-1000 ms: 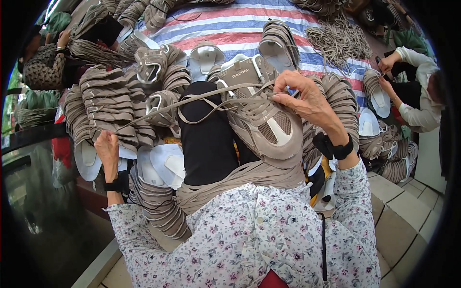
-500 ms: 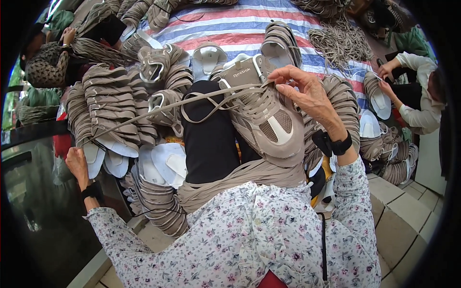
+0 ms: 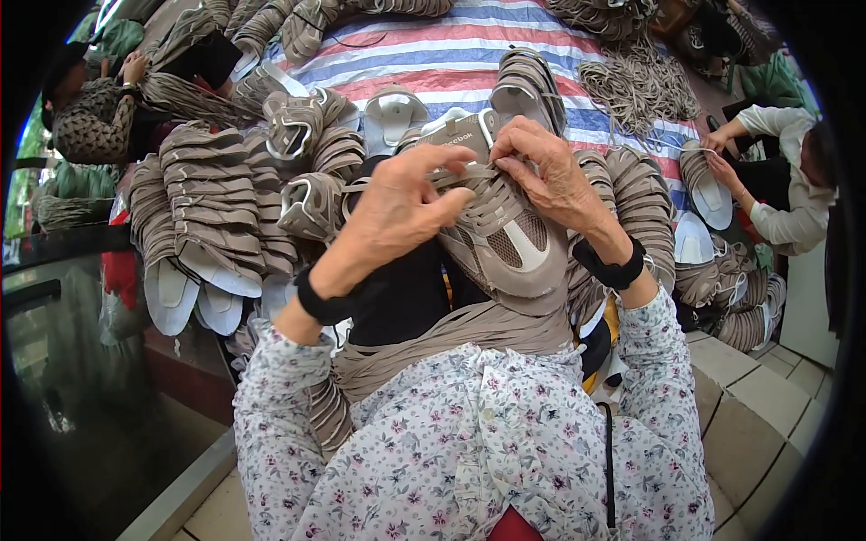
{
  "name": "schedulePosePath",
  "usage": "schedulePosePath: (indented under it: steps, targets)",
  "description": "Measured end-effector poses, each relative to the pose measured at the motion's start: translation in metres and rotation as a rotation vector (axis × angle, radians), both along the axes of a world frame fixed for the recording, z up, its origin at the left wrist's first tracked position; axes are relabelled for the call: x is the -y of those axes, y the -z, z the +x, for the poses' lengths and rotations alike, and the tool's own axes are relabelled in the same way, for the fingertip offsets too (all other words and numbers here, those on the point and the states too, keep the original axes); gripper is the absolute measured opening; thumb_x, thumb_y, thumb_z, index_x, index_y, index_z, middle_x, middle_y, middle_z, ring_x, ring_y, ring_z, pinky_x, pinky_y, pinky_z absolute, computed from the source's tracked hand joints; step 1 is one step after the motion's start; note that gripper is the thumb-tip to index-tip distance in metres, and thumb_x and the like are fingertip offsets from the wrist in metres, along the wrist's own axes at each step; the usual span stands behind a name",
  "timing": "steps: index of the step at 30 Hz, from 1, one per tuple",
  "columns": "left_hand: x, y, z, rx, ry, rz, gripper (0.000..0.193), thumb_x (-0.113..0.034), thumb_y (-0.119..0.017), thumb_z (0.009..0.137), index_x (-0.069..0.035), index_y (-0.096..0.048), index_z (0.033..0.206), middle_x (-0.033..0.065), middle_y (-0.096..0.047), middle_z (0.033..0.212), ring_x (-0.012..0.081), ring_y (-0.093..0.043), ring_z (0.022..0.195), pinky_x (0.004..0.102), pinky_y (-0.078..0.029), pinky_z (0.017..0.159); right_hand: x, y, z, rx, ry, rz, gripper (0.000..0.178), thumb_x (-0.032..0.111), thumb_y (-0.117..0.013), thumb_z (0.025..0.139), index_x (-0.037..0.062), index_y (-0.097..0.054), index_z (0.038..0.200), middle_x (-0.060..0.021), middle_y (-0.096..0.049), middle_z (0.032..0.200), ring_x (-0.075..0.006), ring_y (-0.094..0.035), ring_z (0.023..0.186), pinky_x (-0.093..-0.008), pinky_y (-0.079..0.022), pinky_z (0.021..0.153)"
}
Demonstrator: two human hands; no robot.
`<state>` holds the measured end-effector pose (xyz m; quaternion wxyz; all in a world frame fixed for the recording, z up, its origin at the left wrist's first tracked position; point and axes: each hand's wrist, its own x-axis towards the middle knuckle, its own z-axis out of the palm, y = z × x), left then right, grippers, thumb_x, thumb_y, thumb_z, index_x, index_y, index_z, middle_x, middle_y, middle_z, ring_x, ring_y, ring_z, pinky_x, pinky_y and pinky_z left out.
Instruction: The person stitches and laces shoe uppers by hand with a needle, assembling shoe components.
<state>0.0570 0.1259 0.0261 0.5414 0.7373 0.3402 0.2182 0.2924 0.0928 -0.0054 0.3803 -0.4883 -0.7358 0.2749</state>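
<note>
On my lap lies a taupe sneaker upper (image 3: 534,236) with mesh panels and white trim, its toe toward me. A flat taupe shoelace (image 3: 488,200) crosses its front in rows. At the top eyelets my right hand (image 3: 555,185) is closed in a pinch on the lace. My left hand (image 3: 394,209) hovers beside the tongue (image 3: 448,132), thumb and forefinger apart, with nothing visible between them. It hides part of the upper's left side. A bundle of taupe laces (image 3: 442,328) is spread across my lap below the toe.
Stacks of taupe uppers (image 3: 209,200) stand at the left, with more (image 3: 639,212) at the right. Ahead, a striped sheet (image 3: 415,50) bears a heap of laces (image 3: 637,83). People work at far left (image 3: 93,115) and right (image 3: 783,212). A dark glass panel (image 3: 90,397) borders the left.
My left hand has come from the far left, where it held the lace stretched out, to the shoe's tongue, and its fingers have parted. My right hand has shifted slightly left, closer to the eyelets.
</note>
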Motion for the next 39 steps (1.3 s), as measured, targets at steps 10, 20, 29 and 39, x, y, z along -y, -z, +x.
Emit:
schedulePosePath:
  steps: [10,20,29,39]
  targets:
    - [-0.011,-0.001,-0.005,-0.103,-0.051,-0.106,0.021,-0.015,-0.066,0.092,0.005,-0.070,0.094,0.0018,-0.063,0.065,0.0059,-0.053,0.051,0.0231,-0.043,0.048,-0.003,-0.002,0.007,-0.176,-0.019,-0.262,0.006,0.002,-0.062,0.090,-0.0020,-0.062,0.095,-0.0053,-0.062,0.084,-0.0131,-0.057,0.077,-0.0285,-0.047,0.072]
    - [-0.002,0.004,-0.021,-0.206,-0.036,-0.084,0.026,-0.023,-0.063,0.098,0.001,-0.072,0.090,-0.0029,-0.056,0.066,0.0030,-0.049,0.053,0.0191,-0.040,0.046,-0.027,0.009,0.046,-0.810,0.108,-0.552,0.012,0.006,-0.067,0.091,0.0022,-0.068,0.101,0.0016,-0.063,0.083,-0.0054,-0.058,0.074,-0.0192,-0.048,0.066]
    - [-0.001,0.011,-0.038,-0.126,0.068,0.039,0.015,-0.015,-0.074,0.086,0.000,-0.071,0.088,0.0020,-0.057,0.080,0.0077,-0.049,0.062,0.0251,-0.040,0.053,-0.089,0.005,0.261,-1.127,0.448,-0.507,0.029,-0.008,-0.063,0.089,0.0020,-0.054,0.114,-0.0066,-0.054,0.088,-0.0157,-0.052,0.072,-0.0275,-0.046,0.067]
    - [0.001,0.026,-0.024,0.054,0.001,-0.142,0.022,-0.005,-0.068,0.089,-0.002,-0.070,0.110,-0.0049,-0.055,0.081,-0.0005,-0.049,0.060,0.0155,-0.039,0.054,-0.099,-0.156,0.477,0.352,0.366,-0.116,0.029,-0.004,-0.052,0.088,-0.0029,-0.057,0.117,-0.0013,-0.058,0.109,-0.0084,-0.056,0.099,-0.0193,-0.044,0.093]
